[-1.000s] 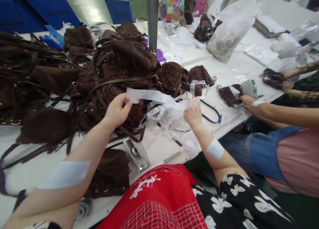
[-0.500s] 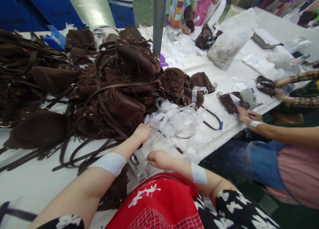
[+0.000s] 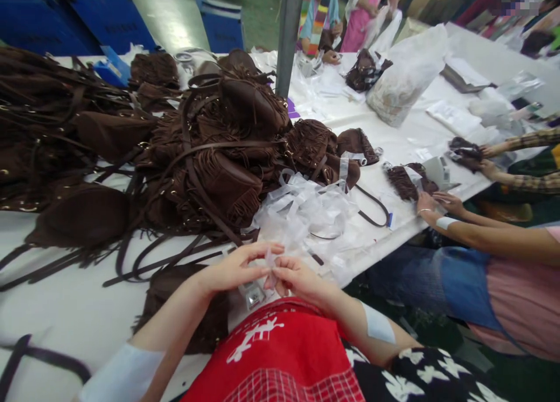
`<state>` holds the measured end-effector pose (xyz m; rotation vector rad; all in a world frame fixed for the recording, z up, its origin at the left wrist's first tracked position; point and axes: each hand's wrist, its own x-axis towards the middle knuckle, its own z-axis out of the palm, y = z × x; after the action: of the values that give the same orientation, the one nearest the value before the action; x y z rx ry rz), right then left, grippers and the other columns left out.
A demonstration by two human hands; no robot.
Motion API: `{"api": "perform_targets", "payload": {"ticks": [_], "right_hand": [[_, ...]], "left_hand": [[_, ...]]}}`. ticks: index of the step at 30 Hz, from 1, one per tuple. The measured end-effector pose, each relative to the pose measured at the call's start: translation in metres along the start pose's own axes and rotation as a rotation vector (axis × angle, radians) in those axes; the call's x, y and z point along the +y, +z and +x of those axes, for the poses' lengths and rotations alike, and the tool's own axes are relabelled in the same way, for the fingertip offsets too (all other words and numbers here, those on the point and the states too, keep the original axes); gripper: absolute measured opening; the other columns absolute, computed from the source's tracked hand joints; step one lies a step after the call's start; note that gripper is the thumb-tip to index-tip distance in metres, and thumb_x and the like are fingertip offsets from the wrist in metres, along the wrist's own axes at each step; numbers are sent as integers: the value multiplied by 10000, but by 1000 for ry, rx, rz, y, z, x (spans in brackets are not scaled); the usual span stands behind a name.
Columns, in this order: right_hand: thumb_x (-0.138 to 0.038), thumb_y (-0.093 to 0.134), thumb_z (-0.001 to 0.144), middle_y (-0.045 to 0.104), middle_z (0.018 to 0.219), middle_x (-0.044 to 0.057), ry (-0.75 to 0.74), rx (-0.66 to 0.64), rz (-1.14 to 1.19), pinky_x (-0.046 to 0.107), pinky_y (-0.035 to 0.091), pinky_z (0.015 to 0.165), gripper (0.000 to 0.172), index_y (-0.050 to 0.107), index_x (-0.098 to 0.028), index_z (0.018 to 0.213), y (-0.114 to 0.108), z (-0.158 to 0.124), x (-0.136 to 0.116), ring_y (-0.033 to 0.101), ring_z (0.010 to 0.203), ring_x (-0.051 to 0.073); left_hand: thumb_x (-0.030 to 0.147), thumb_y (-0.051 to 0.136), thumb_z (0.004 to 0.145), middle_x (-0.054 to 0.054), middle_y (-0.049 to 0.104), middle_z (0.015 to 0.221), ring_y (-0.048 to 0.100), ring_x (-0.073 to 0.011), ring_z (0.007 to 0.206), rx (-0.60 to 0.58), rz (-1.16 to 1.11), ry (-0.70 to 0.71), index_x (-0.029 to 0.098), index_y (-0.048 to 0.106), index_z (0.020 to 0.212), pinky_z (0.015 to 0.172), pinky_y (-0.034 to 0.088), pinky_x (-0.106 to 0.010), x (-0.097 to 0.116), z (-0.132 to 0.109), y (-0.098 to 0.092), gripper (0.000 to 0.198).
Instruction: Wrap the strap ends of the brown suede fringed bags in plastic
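Note:
My left hand (image 3: 238,266) and my right hand (image 3: 301,278) meet in front of the red apron. A small translucent strip (image 3: 271,266) is between their fingertips. My right hand pinches it, while the left thumb and fingers close on it from the other side. Right below the hands stands a tape dispenser (image 3: 254,294), partly covered by them. A brown fringed bag (image 3: 188,308) lies on the table under my left forearm. Just beyond the hands is a heap of clear, crumpled strips (image 3: 306,209).
Brown fringed bags (image 3: 227,174) with long straps are piled at left and centre. A grey post (image 3: 289,40) rises behind them. A large clear plastic bag (image 3: 406,78) stands farther back on the white table (image 3: 380,244). At right, a co-worker's hands (image 3: 431,203) touch another fringed bag.
My left hand has come back from the heap of strips toward my body. Both hands now meet at the small translucent strip above the tape dispenser.

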<state>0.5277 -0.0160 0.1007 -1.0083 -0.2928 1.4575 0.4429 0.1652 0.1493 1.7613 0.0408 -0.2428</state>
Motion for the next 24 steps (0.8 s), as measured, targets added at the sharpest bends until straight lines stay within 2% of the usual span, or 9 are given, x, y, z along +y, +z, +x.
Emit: {"api": "perform_targets", "payload": {"ticks": [2, 5, 7, 10, 12, 14, 18, 20, 24], "right_hand": [[-459, 662, 816, 663, 694, 21, 43, -74, -22, 194, 324, 427, 324, 626, -137, 823, 15, -2, 4, 467, 428, 58], [-499, 560, 878, 670, 757, 29, 45, -162, -173, 205, 356, 444, 377, 653, -149, 983, 26, 1, 8, 469, 438, 64], [-456, 525, 906, 678, 803, 29, -102, -114, -430, 221, 425, 525, 338, 649, -174, 1044, 22, 13, 8, 547, 538, 95], [-296, 540, 903, 682, 1036, 60, -391, 6, -997, 293, 467, 835, 199, 674, -198, 1014, -1, 48, 4, 618, 954, 170], [-228, 560, 880, 651, 1155, 64, -375, 34, -1349, 317, 397, 982, 176, 684, -206, 1003, -20, 78, 0, 562, 1118, 190], [-243, 593, 856, 635, 1180, 100, -219, 147, -1548, 326, 390, 996, 256, 653, -179, 1096, -39, 107, -2, 563, 1122, 214], [-394, 714, 747, 461, 1346, 279, -93, 476, -1605, 424, 358, 1022, 793, 402, -4, 1363, -62, 150, 0, 445, 1250, 344], [-371, 781, 663, 416, 1392, 276, -75, 594, -1565, 432, 318, 1050, 914, 361, -24, 1397, -68, 166, 3, 391, 1294, 356], [-261, 719, 721, 653, 1115, 188, -41, 599, -1459, 374, 392, 957, 435, 637, -109, 1119, -81, 181, 3, 573, 1093, 299]], "left_hand": [[391, 580, 866, -78, 592, 1319, 533, -242, 1214, -3, -1, 17, 221, 655, 1187, 1071, 391, -375, 11, -22, 10, 371], [423, 453, 934, -78, 631, 1265, 568, -231, 1166, 270, -1, -86, 222, 733, 1027, 1074, 392, -378, 13, -56, 23, 356], [465, 431, 934, -84, 659, 1216, 587, -245, 1138, 451, -79, -150, 205, 739, 988, 1061, 411, -388, 11, -81, 26, 407], [541, 428, 911, -81, 706, 1117, 616, -262, 1083, 583, -188, -261, 193, 740, 971, 1023, 448, -384, 12, -116, 25, 471], [580, 425, 897, -68, 723, 1062, 632, -256, 1042, 585, -210, -347, 200, 739, 967, 1004, 459, -364, 11, -133, 26, 498], [604, 407, 893, -55, 729, 1029, 638, -245, 1010, 545, -222, -386, 208, 738, 940, 983, 463, -338, 9, -141, 31, 518], [576, 370, 915, -46, 728, 962, 641, -218, 931, 405, -254, -359, 207, 730, 901, 904, 476, -297, -2, -134, 55, 515], [543, 358, 932, -42, 724, 929, 638, -203, 898, 331, -261, -345, 204, 721, 905, 878, 472, -286, -7, -125, 67, 498], [510, 357, 945, -34, 715, 917, 629, -186, 875, 262, -218, -305, 202, 708, 915, 850, 457, -267, -14, -110, 78, 469]]}}
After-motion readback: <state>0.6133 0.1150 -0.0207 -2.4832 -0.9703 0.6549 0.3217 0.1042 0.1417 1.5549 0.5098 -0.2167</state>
